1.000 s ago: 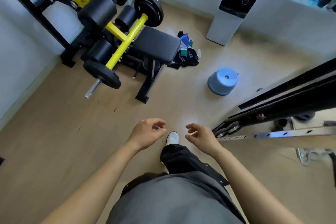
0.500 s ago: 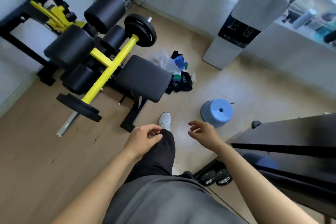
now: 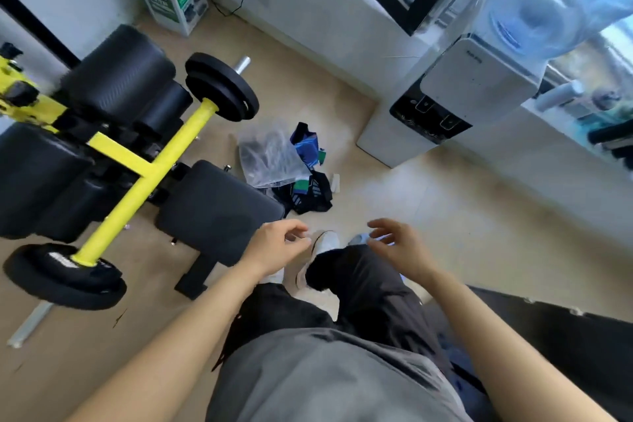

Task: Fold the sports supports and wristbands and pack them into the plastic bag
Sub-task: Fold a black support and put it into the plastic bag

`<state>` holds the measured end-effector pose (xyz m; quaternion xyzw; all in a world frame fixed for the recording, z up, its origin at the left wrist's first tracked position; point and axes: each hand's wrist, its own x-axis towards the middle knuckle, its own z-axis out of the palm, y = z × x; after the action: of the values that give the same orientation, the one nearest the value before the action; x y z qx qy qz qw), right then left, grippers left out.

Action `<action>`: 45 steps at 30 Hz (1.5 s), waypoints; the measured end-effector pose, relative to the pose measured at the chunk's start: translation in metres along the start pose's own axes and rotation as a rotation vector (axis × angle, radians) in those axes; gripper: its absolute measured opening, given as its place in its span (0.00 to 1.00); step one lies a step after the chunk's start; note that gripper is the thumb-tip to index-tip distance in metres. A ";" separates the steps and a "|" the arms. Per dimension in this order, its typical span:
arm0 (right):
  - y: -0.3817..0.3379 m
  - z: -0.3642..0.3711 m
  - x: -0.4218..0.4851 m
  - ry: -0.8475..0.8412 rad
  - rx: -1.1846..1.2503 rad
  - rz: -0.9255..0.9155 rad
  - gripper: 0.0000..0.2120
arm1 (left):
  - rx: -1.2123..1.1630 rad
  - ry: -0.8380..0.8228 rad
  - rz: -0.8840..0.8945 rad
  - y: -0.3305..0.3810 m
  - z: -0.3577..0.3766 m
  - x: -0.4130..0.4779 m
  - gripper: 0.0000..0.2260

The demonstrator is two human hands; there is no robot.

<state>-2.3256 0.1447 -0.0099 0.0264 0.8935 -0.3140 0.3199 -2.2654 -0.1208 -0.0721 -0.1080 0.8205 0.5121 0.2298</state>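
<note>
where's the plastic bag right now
In the head view the plastic bag lies on the floor just left of centre, beside the pile of supports, between the bench pad and water dispenser.

Both bare forearms reached toward twelve o'clock; left hand and right hand hung loosely curled, holding nothing.

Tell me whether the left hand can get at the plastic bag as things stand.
Probably not yet. The left hand hangs empty above the floor; the plastic bag lies on it ahead, beside the bench. Nothing blocks the way: a step and a bend should do.
</note>
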 end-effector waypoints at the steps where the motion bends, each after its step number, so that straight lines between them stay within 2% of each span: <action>1: -0.003 -0.011 0.015 -0.008 0.003 -0.003 0.13 | -0.017 0.008 -0.002 0.005 -0.002 0.015 0.10; 8: -0.007 -0.072 0.151 -0.146 -0.131 -0.096 0.12 | -0.135 0.122 -0.118 0.022 0.014 0.120 0.11; 15: -0.006 -0.104 0.345 -0.476 -0.454 -0.295 0.14 | -0.264 0.343 -0.405 0.033 0.058 0.219 0.11; 20: -0.007 -0.096 0.460 -0.580 -0.571 -0.442 0.15 | -0.390 0.469 -0.554 0.029 0.091 0.279 0.09; 24: 0.018 -0.050 0.521 -0.604 -0.577 -0.535 0.15 | -0.421 0.506 -0.562 -0.006 0.117 0.330 0.11; 28: 0.063 0.019 0.566 -0.656 -0.634 -0.556 0.17 | -0.463 0.572 -0.573 -0.083 0.158 0.369 0.13; 32: 0.118 0.093 0.605 -0.615 -0.692 -0.639 0.21 | -0.474 0.659 -0.597 -0.170 0.204 0.396 0.13; 36: 0.179 0.179 0.663 -0.521 -0.751 -0.814 0.32 | -0.423 0.750 -0.599 -0.260 0.249 0.450 0.15; 39: 0.214 0.236 0.716 -0.392 -0.788 -0.933 0.42 | -0.354 0.850 -0.604 -0.320 0.282 0.504 0.18; 42: 0.233 0.276 0.759 -0.302 -0.839 -1.019 0.49 | -0.224 0.894 -0.655 -0.374 0.311 0.552 0.27; 43: 0.237 0.285 0.772 -0.300 -0.847 -1.050 0.48 | -0.173 0.884 -0.673 -0.389 0.319 0.567 0.32; 45: 0.242 0.299 0.793 -0.319 -0.796 -1.125 0.38 | -0.100 0.873 -0.705 -0.409 0.332 0.587 0.38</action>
<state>-2.7292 0.0443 -0.7865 -0.6047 0.7607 -0.0810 0.2214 -2.5200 0.0235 -0.8047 -0.5882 0.7284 0.3506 0.0209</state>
